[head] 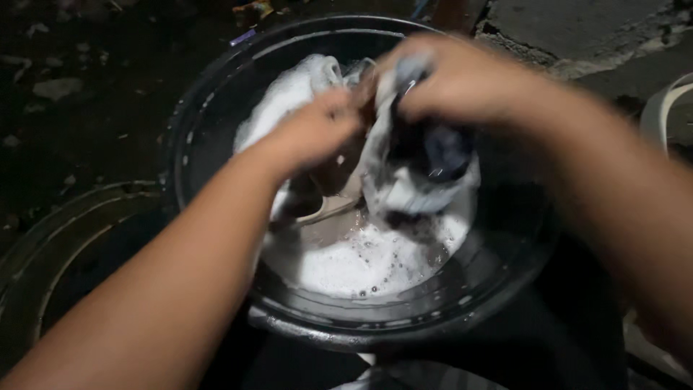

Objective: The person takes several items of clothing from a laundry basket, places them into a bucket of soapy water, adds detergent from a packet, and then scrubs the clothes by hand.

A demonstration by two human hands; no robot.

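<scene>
A dark basin [216,108] of suds [346,260] fills the middle; a second basin [50,238] sits near left. Over the suds hangs a wet cloth [404,188], clenched by the right hand [451,79] and left hand [321,130], side by side.

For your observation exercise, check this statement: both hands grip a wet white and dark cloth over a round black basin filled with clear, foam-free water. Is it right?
Not quite. The head view shows the water covered in white soapy foam, not clear. The rest holds: the left hand and right hand both grip the wet white and dark cloth over the round black basin.
</scene>
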